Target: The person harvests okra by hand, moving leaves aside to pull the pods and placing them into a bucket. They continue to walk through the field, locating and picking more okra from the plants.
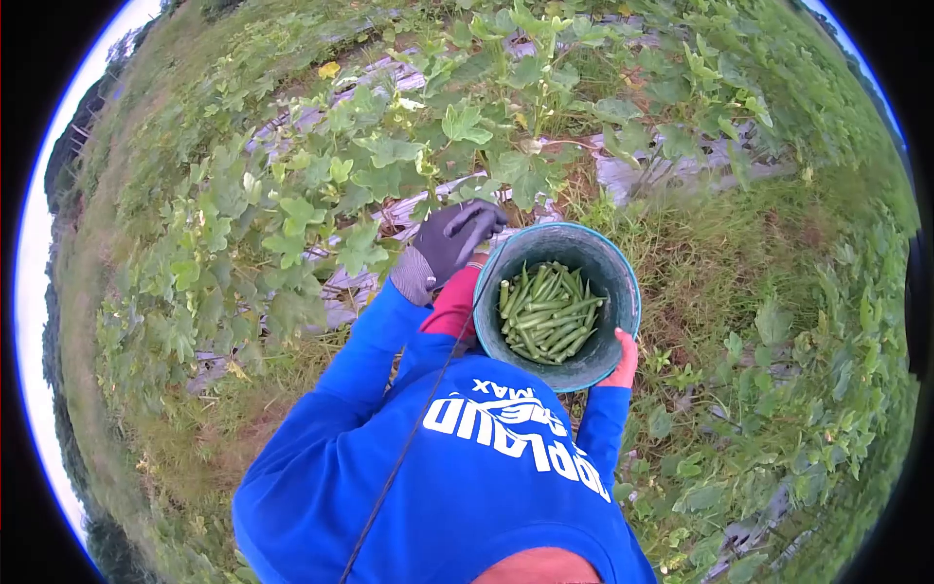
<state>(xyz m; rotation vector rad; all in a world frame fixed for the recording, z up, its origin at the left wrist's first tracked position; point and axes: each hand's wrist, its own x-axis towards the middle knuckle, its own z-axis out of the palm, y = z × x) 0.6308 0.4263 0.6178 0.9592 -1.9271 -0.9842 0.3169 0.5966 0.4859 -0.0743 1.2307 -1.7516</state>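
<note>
A round dark green bucket (623, 258) is held against the front of my body, with a heap of green okra pods (550, 311) inside. My right hand (621, 360) is bare and closed on the bucket's right rim, thumb over the edge. Just left of the bucket is my left hand (455, 241), in a dark grey glove with a lighter knitted cuff. Its fingers are bent and drawn together, pointing right above the leaves; whatever they may hold is hidden. A thin dark cord (413, 433) crosses my blue shirt up to the bucket.
Leafy okra plants (389, 151) grow in front of me and to the left. Strips of silvery plastic sheeting (632, 175) show between them. Grass and weeds (720, 263) cover the ground to the right, with more leafy plants (778, 389) beyond.
</note>
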